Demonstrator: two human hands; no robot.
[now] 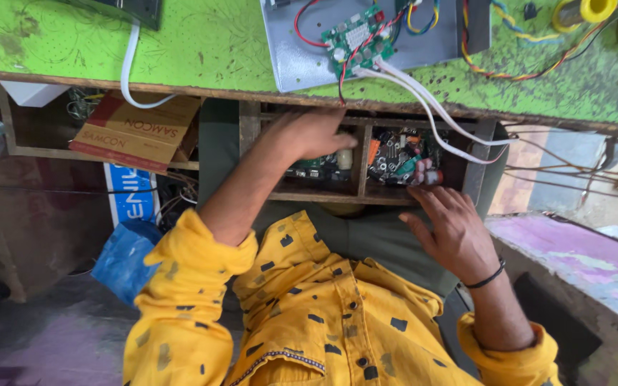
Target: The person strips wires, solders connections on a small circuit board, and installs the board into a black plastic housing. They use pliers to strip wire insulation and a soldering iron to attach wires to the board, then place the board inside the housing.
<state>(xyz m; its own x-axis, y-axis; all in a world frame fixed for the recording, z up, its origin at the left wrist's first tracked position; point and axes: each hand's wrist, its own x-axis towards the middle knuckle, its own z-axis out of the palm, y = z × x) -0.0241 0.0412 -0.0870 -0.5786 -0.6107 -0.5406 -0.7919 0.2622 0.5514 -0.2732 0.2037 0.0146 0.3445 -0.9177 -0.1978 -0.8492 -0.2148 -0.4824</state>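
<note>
While the left hand [312, 136] reaches spread-fingered into a wooden drawer [363, 191], the right hand [452, 229] lies flat and loose-fingered on its rough front edge, just beside jumbled circuit boards [398, 161].

Person's wearing a mustard-yellow button-up shirt [323, 314] with small dark dashes printed all over it, sleeves pushed up the forearms. There's a thin black band [486, 277] around the right wrist, and dark olive trousers [366, 239] underneath.

brown cardboard box [137, 130], red band, lying under bench left | blue-white printed sign [131, 196] just below it
</note>
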